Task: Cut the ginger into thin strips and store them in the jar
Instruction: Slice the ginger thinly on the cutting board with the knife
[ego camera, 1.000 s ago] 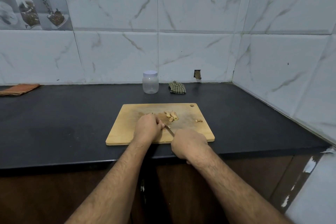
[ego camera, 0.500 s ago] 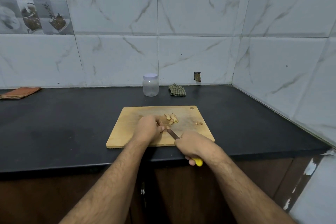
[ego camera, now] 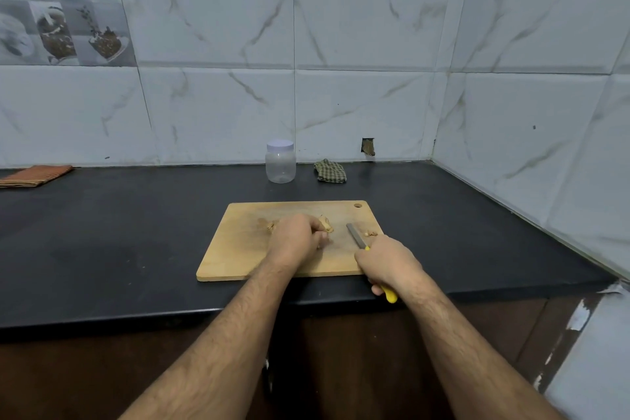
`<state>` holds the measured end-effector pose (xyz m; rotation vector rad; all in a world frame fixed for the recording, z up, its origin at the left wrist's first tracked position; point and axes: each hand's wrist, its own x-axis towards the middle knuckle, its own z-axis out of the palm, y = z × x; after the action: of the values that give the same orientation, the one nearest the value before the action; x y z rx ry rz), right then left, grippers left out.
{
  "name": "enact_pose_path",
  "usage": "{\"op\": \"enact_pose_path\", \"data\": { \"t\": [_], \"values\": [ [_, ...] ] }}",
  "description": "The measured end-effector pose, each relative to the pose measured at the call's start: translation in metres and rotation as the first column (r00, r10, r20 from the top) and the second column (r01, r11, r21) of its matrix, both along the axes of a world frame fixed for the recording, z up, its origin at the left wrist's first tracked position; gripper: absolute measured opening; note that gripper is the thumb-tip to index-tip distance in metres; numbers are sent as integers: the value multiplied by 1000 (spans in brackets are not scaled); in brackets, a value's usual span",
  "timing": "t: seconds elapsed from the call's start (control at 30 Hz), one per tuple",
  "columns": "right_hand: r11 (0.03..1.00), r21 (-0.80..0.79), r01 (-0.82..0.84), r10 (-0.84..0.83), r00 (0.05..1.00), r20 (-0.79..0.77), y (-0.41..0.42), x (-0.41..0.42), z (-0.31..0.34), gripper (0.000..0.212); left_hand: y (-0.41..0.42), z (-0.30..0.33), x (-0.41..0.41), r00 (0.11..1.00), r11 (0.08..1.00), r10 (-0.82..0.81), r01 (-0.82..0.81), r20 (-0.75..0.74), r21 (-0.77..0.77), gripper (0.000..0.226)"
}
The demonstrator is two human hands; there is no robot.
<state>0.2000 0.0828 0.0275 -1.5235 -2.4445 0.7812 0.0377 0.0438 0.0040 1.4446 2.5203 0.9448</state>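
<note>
Head camera: the left hand (ego camera: 296, 239) is curling over the ginger (ego camera: 326, 226) on the cutting board (ego camera: 231, 249). The right hand (ego camera: 387, 261), gripping the knife (ego camera: 356, 236), is swinging its blade away right, pausing slicing; the capped jar (ego camera: 280, 162) is waiting behind.

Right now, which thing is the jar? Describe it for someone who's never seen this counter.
On the black counter, look past the wooden cutting board to the tiled back wall. The jar stands upright there, lid on, left of a crumpled checked cloth. It is the only clear container, with a pale cap.
</note>
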Motion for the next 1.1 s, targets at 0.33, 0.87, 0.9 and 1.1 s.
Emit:
{"op": "enact_pose_path", "data": {
  "t": [0.33,0.87,0.9,1.1],
  "values": [
    [997,30,-65,59,984,166,-17,-4,2,19,-10,-11,-9,999,990,53,-54,7,132,20],
    [993,109,48,-77,957,279,17,23,11,16,-16,-12,1,989,978,148,-143,-24,151,16],
    [993,110,45,-73,961,268,17,23,11,16,-16,-12,1,988,978,152,-148,-15,148,16],
    [994,106,-15,-8,978,210,9,9,10,18,-16,-11,-4,983,970,155,-171,98,174,15]
  ]
}}
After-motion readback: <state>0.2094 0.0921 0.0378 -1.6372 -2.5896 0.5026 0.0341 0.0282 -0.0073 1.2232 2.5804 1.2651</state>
